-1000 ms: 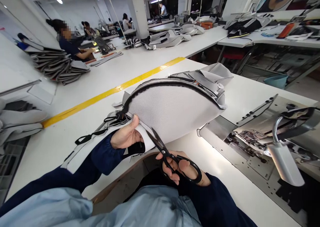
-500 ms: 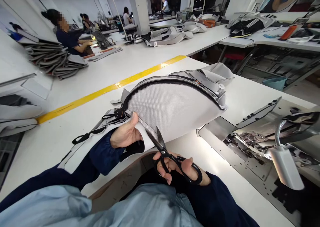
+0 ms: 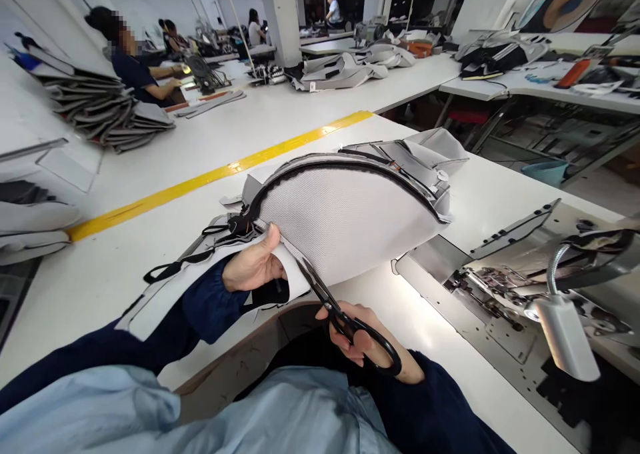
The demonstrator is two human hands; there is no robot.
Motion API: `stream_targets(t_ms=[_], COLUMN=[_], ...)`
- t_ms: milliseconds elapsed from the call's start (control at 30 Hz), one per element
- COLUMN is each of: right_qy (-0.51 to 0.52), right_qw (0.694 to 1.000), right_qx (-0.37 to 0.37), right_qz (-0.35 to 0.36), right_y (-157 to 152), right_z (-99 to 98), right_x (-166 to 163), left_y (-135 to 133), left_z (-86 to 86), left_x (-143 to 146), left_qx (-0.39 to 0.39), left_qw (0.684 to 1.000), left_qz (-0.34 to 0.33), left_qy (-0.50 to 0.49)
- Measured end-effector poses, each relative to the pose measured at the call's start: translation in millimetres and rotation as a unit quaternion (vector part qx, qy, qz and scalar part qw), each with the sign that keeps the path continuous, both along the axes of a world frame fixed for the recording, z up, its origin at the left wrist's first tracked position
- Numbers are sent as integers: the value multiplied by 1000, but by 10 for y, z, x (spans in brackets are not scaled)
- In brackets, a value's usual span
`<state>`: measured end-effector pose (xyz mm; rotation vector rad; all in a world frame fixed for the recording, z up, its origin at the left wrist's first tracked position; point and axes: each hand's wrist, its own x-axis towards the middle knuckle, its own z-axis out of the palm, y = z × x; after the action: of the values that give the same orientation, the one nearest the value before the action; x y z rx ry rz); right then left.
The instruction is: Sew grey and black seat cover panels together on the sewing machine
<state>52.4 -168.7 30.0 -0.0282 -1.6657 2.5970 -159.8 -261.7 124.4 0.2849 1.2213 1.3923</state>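
A light grey sewn fabric piece (image 3: 345, 221) with a black-bound curved edge lies across the white table before me. Its near left corner is pinched in my left hand (image 3: 255, 261), thumb on top and fingers underneath. In my right hand (image 3: 363, 334) is a pair of black-handled scissors (image 3: 327, 301), with fingers through the loops. The blades are closed together, and their tips meet the fabric's lower edge just right of my left thumb. Black loops and straps (image 3: 173, 271) trail from the fabric on the left.
To the right, a sewing machine (image 3: 500, 294) with a lit lamp (image 3: 565, 334) is set into the table. Yellow tape (image 3: 225, 171) runs across the tabletop. Stacked grey pieces (image 3: 105, 107) stand at the left, near a seated co-worker (image 3: 135, 67). More grey pieces (image 3: 340, 71) lie farther back.
The scissors' blades have come together at the fabric edge, and the right hand's fingers have drawn closer. The left hand keeps its hold on the fabric.
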Motion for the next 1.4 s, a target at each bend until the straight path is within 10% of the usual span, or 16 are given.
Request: stream_targets(t_ms=[267,800,1400], right_qy=[0,18,42], right_qw=[995,996,949], right_qx=[99,73,309], right_qz=[-11,56,32], right_y=[92,244,430], right_z=[56,212,430], right_x=[70,-269,-220], left_y=[-45,-6,4], left_z=[-148,-176,-146], left_x=[-111,-161,-208], left_qx=[99,154,96], left_qw=[992,983,989], left_qz=[-82,-98,-100], left_qy=[17,25,58])
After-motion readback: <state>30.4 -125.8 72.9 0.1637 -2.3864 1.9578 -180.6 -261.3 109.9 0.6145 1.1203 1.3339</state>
